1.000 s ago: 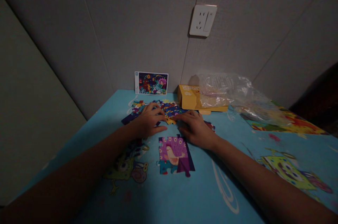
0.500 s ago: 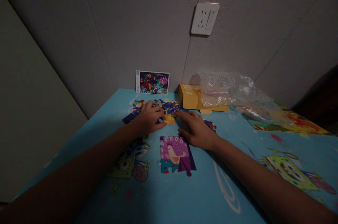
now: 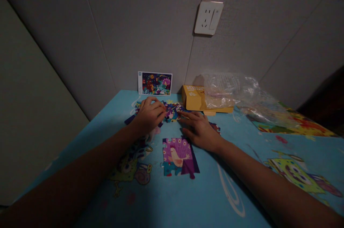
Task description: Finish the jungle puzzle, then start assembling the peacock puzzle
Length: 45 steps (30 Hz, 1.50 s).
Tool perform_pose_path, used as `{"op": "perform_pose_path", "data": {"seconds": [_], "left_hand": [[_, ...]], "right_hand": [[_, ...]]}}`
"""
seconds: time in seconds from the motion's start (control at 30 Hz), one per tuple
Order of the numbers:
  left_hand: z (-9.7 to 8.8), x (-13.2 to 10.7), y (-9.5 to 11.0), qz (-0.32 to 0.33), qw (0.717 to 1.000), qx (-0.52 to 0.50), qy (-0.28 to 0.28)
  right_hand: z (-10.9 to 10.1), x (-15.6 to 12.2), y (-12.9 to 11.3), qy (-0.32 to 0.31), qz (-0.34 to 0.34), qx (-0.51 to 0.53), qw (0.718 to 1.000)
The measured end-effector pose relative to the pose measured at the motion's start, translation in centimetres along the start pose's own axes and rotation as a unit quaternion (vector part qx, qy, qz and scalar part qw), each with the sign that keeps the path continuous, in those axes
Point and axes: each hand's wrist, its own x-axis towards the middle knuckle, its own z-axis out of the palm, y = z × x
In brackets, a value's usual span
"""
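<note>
Loose, colourful jigsaw pieces (image 3: 172, 110) lie in a heap near the far edge of the blue cartoon tablecloth (image 3: 220, 192). My left hand (image 3: 148, 117) rests on the heap's left part with fingers curled over the pieces; what it grips is hidden. My right hand (image 3: 200, 131) lies flat on the cloth to the right of the heap, fingers stretched toward it. A joined purple section with a white bird (image 3: 179, 157) sits nearer me, just below and between the hands.
A small reference picture (image 3: 154, 83) leans against the grey wall. A yellow box (image 3: 194, 99) and a crumpled clear plastic bag (image 3: 236, 93) lie at the back right. A wall socket (image 3: 208, 17) is above them.
My left hand has slid farther onto the heap, covering the yellow piece seen earlier beside its fingers. My right hand has barely moved.
</note>
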Motion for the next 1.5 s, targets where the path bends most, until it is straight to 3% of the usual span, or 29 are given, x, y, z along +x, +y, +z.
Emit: {"op": "perform_pose_path", "data": {"seconds": [0.1,0.5,0.63,0.8,0.97,1.2,1.4,1.5], "left_hand": [[-0.1,0.1,0.0,-0.030,0.999,-0.002,0.027],[-0.2,0.1,0.3,-0.056,0.998,-0.002,0.031],[-0.2,0.1,0.4,-0.014,1.000,-0.008,0.011],[-0.1,0.0,0.6,0.033,0.999,-0.010,-0.010],[-0.7,0.0,0.9,0.020,0.999,-0.033,-0.033],[-1.1,-0.4,0.9,0.051,0.986,-0.085,-0.130],[-0.8,-0.3,0.7,0.059,0.992,-0.032,-0.104],[-0.6,-0.3,0.1,0.012,0.997,0.016,-0.075]], "right_hand": [[-0.1,0.0,-0.1,-0.002,-0.006,-0.007,1.000],[-0.1,-0.2,-0.2,0.023,-0.031,0.019,0.999],[-0.4,-0.3,-0.5,0.045,-0.078,0.053,0.995],[-0.9,-0.4,-1.2,0.015,-0.106,0.079,0.991],[-0.9,-0.4,-1.4,0.008,-0.103,0.076,0.992],[-0.8,-0.5,-1.2,-0.015,-0.096,0.069,0.993],[-0.5,-0.6,-1.2,-0.028,-0.112,0.087,0.990],[-0.1,-0.4,-0.6,-0.005,-0.092,0.066,0.994]]}}
